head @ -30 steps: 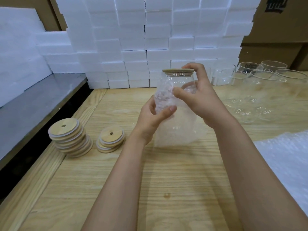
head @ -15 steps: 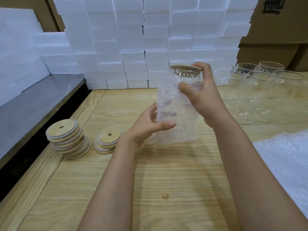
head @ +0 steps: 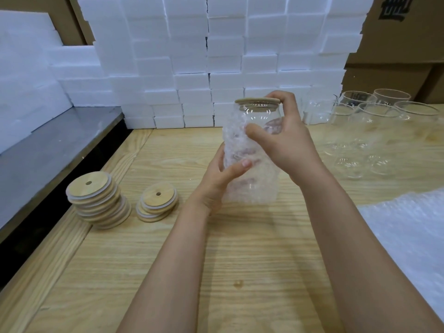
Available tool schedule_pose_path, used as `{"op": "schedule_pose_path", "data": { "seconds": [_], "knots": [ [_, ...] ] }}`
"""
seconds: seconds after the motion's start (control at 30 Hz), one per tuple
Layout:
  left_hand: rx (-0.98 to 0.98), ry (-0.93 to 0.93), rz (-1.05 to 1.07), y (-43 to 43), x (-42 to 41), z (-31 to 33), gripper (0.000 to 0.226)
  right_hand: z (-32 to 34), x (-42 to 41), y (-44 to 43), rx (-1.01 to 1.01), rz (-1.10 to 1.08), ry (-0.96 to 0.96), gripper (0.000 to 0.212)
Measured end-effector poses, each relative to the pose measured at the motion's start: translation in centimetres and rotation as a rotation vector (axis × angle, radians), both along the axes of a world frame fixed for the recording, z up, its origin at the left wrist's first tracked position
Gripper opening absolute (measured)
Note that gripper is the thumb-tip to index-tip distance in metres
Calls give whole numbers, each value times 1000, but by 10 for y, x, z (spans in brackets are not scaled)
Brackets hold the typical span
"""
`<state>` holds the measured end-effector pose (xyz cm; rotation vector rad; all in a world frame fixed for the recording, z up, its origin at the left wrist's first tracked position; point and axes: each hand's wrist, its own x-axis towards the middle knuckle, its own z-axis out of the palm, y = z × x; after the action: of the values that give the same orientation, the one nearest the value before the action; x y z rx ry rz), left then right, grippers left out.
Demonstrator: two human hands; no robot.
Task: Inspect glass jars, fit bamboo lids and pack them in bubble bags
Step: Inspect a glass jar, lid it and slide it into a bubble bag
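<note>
A clear glass jar (head: 254, 116) with a bamboo lid (head: 257, 101) on its mouth stands upright above the wooden table, most of its body inside a bubble bag (head: 249, 186). My right hand (head: 286, 138) grips the jar near its top, fingers curled over the lid's rim, thumb on the front. My left hand (head: 221, 179) holds the bubble bag at its left side, thumb pressed across the front. Only the jar's neck and lid stick out above the bag.
Two stacks of bamboo lids (head: 96, 200) (head: 157, 203) lie at the left. Several empty glass jars (head: 374, 126) stand at the back right. A pile of bubble bags (head: 408, 236) lies at the right edge. White foam blocks (head: 216, 56) wall the back; a grey shelf (head: 48, 150) runs along the left.
The jar has sunk deeper into the bubble bag. My left hand has drawn the bag higher up the jar's side while my right hand kept its grip at the lid.
</note>
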<state>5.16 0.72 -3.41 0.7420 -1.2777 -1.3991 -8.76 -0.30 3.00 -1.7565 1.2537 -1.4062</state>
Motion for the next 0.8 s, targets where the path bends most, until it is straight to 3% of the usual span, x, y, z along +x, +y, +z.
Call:
{"op": "schedule_pose_path", "data": {
  "seconds": [0.07,0.17,0.23,0.37,0.43,0.57,0.67,0.8],
  "knots": [
    [32,56,-50,0,-2,0,115,-1,0,0,-2,-26,-26,52],
    [67,82,-91,2,-1,2,125,-1,-1,-1,-3,-43,-36,51],
    [77,61,-67,3,-1,1,120,-1,0,-1,0,-28,-12,50],
    [67,52,27,1,0,-1,79,-2,-3,-2,52,82,140,52],
    [81,49,47,0,1,-2,82,-1,-11,-4,86,125,150,54],
    [111,-9,14,1,4,-3,99,10,-32,-8,46,90,-116,49],
    [124,-44,-24,4,2,-1,125,15,-36,-3,-38,94,-358,47],
    [145,22,-72,6,3,1,127,11,-35,-2,-26,130,-325,62]
  ]
}}
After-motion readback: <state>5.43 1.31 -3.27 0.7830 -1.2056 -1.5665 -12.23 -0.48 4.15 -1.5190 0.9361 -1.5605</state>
